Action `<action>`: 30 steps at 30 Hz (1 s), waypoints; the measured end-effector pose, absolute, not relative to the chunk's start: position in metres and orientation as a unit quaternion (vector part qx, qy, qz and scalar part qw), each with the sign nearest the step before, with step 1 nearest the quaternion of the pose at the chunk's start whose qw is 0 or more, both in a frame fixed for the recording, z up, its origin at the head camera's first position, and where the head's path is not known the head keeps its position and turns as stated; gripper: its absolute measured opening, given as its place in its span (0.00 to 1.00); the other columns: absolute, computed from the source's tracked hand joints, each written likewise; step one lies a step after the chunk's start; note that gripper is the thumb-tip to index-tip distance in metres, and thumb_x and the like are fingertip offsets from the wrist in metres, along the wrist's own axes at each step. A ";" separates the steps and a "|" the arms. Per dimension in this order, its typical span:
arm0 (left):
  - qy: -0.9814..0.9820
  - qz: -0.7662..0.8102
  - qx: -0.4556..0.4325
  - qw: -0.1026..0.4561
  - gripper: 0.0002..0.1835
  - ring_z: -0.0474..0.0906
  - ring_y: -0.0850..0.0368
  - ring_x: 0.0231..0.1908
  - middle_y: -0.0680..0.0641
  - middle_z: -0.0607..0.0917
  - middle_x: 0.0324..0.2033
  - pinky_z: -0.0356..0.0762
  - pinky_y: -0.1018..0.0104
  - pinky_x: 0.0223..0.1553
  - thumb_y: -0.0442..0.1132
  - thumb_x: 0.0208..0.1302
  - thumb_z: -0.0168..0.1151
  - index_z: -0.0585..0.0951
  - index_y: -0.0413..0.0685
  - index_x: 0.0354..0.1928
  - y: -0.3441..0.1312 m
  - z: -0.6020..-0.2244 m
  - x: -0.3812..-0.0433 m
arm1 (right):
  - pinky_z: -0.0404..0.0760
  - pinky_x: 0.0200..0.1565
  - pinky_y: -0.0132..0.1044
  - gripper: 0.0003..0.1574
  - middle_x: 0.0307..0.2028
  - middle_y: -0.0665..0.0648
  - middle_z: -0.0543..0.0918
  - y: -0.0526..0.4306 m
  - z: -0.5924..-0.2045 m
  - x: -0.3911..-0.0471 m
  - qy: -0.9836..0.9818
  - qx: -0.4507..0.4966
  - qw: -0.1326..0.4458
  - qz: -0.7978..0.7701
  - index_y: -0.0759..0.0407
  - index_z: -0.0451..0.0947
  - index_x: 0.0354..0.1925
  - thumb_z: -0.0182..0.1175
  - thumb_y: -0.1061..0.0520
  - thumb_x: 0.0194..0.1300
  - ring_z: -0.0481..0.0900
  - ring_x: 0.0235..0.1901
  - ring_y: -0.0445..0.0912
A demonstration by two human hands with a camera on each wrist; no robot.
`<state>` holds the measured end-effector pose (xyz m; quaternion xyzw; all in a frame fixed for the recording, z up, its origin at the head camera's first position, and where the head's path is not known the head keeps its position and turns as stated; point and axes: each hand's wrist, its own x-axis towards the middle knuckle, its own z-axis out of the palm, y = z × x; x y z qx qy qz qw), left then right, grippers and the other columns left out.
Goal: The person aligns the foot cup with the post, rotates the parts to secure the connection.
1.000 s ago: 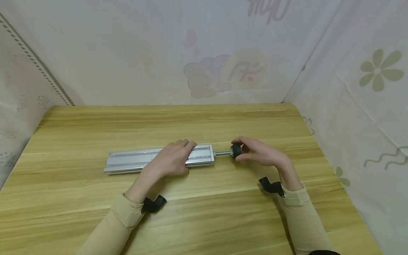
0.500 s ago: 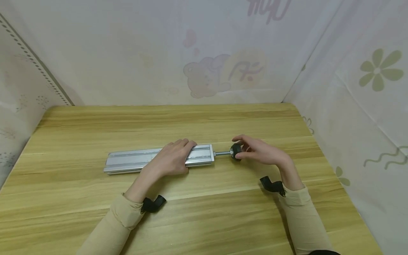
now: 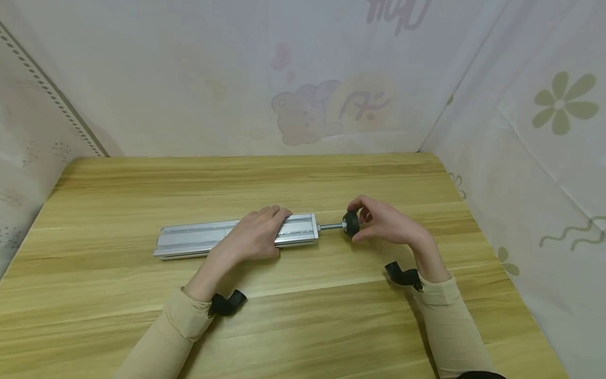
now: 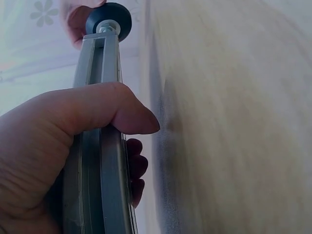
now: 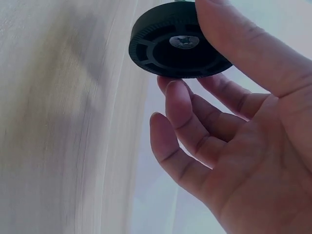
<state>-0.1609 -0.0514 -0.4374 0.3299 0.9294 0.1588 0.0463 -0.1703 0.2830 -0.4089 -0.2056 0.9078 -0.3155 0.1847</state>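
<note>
A silver aluminium profile [image 3: 189, 239] lies lengthwise on the wooden table [image 3: 303, 326]. My left hand [image 3: 258, 234] grips it near its right end, thumb over one face and fingers round the other side in the left wrist view. From the profile's capped end sticks out a threaded rod [image 3: 330, 227], which carries a black round levelling foot [image 3: 351, 223]. At the foot's rim, my right hand [image 3: 390, 223] pinches between thumb and fingers. In the right wrist view the foot's ribbed underside with a central screw head [image 5: 184, 42] faces the palm.
Printed white cloth [image 3: 213, 79] hangs behind the table and along both sides. Each sleeve cuff has a black wrist mount [image 3: 402, 275] sticking out over the table.
The fingers of my right hand have shifted round the levelling foot, with the index finger now higher on its far rim. My left hand and the profile stay in place.
</note>
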 end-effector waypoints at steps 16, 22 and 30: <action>0.926 0.173 0.331 0.047 0.45 0.81 0.46 0.53 0.44 0.83 0.52 0.82 0.47 0.51 0.35 0.36 0.75 0.73 0.45 0.65 -0.054 -0.434 -0.162 | 0.77 0.43 0.34 0.33 0.45 0.56 0.82 0.290 -0.406 -0.170 0.892 -0.234 0.202 -0.331 0.59 0.71 0.67 0.66 0.50 0.70 0.78 0.40 0.46; 0.927 0.175 0.327 0.048 0.44 0.80 0.47 0.52 0.45 0.83 0.51 0.81 0.47 0.50 0.35 0.36 0.75 0.73 0.46 0.64 -0.053 -0.435 -0.162 | 0.79 0.48 0.36 0.33 0.51 0.57 0.82 0.291 -0.408 -0.170 0.883 -0.234 0.221 -0.342 0.62 0.68 0.70 0.61 0.49 0.73 0.80 0.44 0.46; 0.928 0.175 0.327 0.049 0.44 0.80 0.48 0.52 0.45 0.83 0.51 0.81 0.48 0.51 0.35 0.36 0.75 0.73 0.46 0.65 -0.053 -0.435 -0.163 | 0.80 0.54 0.44 0.34 0.55 0.57 0.82 0.289 -0.407 -0.169 0.882 -0.227 0.229 -0.343 0.62 0.67 0.71 0.59 0.48 0.75 0.82 0.49 0.46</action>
